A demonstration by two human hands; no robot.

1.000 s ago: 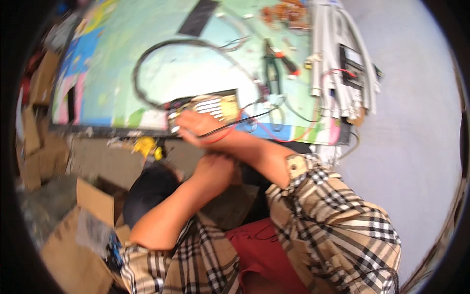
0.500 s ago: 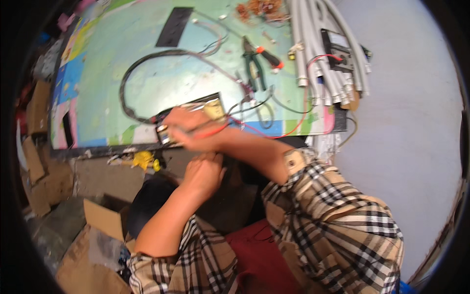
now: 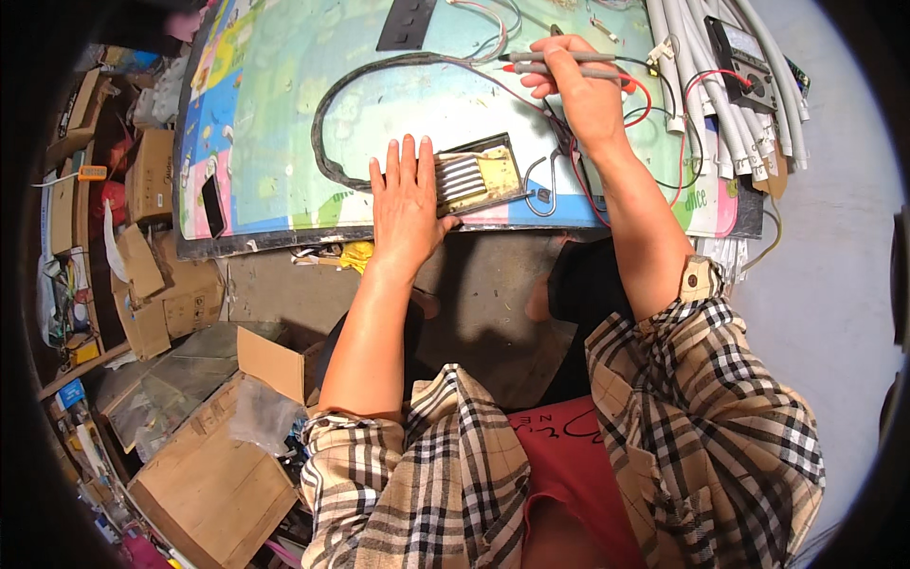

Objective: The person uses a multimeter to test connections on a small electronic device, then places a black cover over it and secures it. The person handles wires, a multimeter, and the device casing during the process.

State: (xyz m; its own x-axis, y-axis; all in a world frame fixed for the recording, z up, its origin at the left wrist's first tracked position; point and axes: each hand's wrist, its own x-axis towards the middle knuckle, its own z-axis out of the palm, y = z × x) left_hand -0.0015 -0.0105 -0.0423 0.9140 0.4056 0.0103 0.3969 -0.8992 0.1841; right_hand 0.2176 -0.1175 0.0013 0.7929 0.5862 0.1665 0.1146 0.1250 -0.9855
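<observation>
Gripped in the right hand (image 3: pixel 583 90), fingers closed around them, are two slim meter probes (image 3: pixel 559 63) lying side by side, one with a red lead and one with a black lead. That hand is raised over the far part of the worktable (image 3: pixel 284 95), well apart from the small circuit board (image 3: pixel 479 175). Open and flat, the left hand (image 3: pixel 406 199) lies palm down on the table with its fingers spread, its thumb side touching the board's left edge (it grips nothing). A black cable loop (image 3: pixel 327 142) curves around the hand and board. Near the far right corner sits what looks like a multimeter (image 3: pixel 741 52), partly cut off, beside a bundle of white plastic tubes (image 3: pixel 697 85). Cardboard boxes (image 3: pixel 213 474) crowd the floor at left.
</observation>
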